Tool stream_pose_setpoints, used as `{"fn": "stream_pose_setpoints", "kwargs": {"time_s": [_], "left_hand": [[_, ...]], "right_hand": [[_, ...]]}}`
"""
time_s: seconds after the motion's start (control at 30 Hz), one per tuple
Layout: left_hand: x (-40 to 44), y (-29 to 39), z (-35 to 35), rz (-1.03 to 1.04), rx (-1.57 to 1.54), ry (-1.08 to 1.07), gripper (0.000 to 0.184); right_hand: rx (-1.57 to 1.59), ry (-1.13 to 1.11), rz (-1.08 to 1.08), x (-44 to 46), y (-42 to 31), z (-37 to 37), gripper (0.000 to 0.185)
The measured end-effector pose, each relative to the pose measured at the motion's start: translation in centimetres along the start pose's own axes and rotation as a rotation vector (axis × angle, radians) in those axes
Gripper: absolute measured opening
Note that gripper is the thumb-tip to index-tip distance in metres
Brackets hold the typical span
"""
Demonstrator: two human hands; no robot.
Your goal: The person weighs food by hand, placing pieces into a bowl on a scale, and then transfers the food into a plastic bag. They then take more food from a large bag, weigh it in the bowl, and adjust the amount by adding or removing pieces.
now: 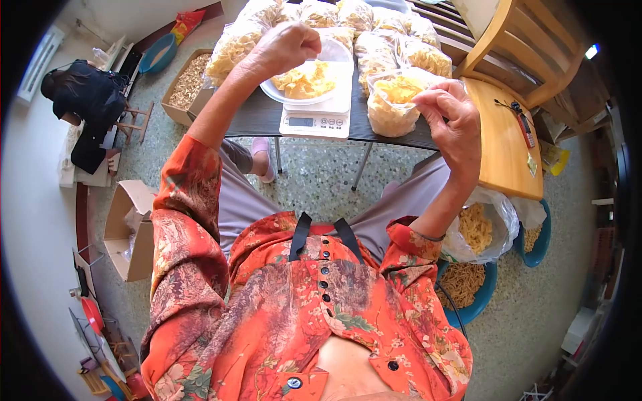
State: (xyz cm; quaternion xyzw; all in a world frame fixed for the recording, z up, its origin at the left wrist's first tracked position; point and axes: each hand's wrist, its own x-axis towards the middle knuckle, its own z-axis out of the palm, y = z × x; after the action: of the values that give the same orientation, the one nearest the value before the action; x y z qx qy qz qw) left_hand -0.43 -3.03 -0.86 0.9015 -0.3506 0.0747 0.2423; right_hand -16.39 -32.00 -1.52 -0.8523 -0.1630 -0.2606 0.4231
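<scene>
Left hand (284,50) curled, fingers bunched over bowl (275,95); can't tell if holding anything. Bowl sits on digital scale (315,125), yellow flat pieces (304,81) inside. Right hand (453,123) has thumb and index together at rim of open plastic bag (391,120); grip on it unclear. Bag stands on worktop (257,119) beside scale, part-filled, same sort of pieces. Filled bags (244,50) behind.
</scene>
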Motion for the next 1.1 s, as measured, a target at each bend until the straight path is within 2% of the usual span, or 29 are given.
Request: {"fn": "stream_pose_setpoints", "kwargs": {"time_s": [0.07,0.1,0.2,0.23,0.43,0.57,0.73,0.8,0.9,1.0,1.1], "left_hand": [[-0.1,-0.6,0.9,-0.082,0.114,-0.056,0.011],[0.0,-0.6,1.2,-0.126,0.145,-0.107,0.017],[0.3,-0.9,2.5,-0.083,0.087,-0.085,0.026],[0.6,-2.2,3.7,-0.146,0.048,-0.090,0.032],[0.6,-2.5,5.1,-0.215,0.237,-0.130,0.027],[0.8,-2.3,4.0,-0.234,0.146,-0.182,0.023],[0.2,-2.9,1.9,-0.212,-0.066,-0.003,0.011],[-0.2,-2.5,0.9,-0.202,-0.085,0.029,0.014],[-0.6,-1.8,-0.5,-0.282,-0.334,0.079,0.014],[-1.1,-2.3,-0.1,-0.268,-0.145,0.166,0.016],[-0.9,-1.7,-0.8,-0.231,-0.109,0.244,0.011]], "right_hand": [[0.001,0.002,-0.009,0.1,0.1,0.0,0.009],[-0.005,0.001,-0.011,0.1,0.1,0.0,0.009],[-0.008,0.001,-0.014,0.0,0.2,0.1,0.009],[-0.002,0.007,-0.015,0.0,0.3,0.2,0.009],[-0.011,-0.008,0.003,0.1,-0.1,0.1,0.009],[-0.013,-0.019,0.012,0.2,-0.2,-0.1,0.009],[0.019,-0.016,0.004,0.2,0.0,0.0,0.008],[0.011,-0.020,0.001,0.1,0.0,0.0,0.008],[0.012,-0.024,-0.003,0.2,-0.1,0.1,0.008],[0.009,-0.032,-0.007,0.0,0.0,0.1,0.009],[-0.002,-0.034,0.002,0.2,0.0,0.1,0.009]]}}
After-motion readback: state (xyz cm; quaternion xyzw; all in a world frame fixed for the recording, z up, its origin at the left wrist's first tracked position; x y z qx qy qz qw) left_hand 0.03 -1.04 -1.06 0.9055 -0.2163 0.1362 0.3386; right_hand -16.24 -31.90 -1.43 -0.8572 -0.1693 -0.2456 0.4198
